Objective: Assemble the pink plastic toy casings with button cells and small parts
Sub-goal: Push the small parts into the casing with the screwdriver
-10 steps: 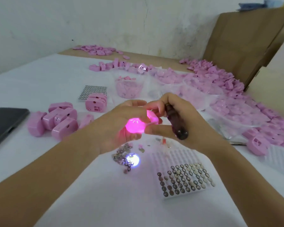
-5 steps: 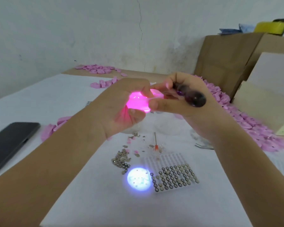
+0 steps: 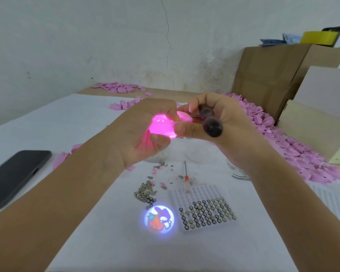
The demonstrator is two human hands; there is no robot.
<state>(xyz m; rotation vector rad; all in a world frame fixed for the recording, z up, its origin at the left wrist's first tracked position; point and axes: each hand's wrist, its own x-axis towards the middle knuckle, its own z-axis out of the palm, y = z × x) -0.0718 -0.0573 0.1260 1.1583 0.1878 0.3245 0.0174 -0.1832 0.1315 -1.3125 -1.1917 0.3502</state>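
Nearest us: round cartoon projection (image 3: 159,219) glowed on white tablecloth (image 3: 82,122), button cell tray (image 3: 206,213) sat just right of it, loose small parts (image 3: 144,191) behind. Above those, our left hand (image 3: 143,134) curled round glowing pink casing (image 3: 161,127). Right hand (image 3: 224,124) pinched casing's end, with dark screwdriver handle (image 3: 212,126) clamped in its other fingers. Further back sat pink casings heap (image 3: 283,146), then cardboard boxes (image 3: 279,75).

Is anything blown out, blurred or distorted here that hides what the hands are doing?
Head view: the lit casing blooms pink, losing its detail and tinting the left hand; the right hand and dark tool look slightly soft; the projected picture below is legible with a bluish halo; the wide lens stretches both forearms; room light is flat, shadows faint.
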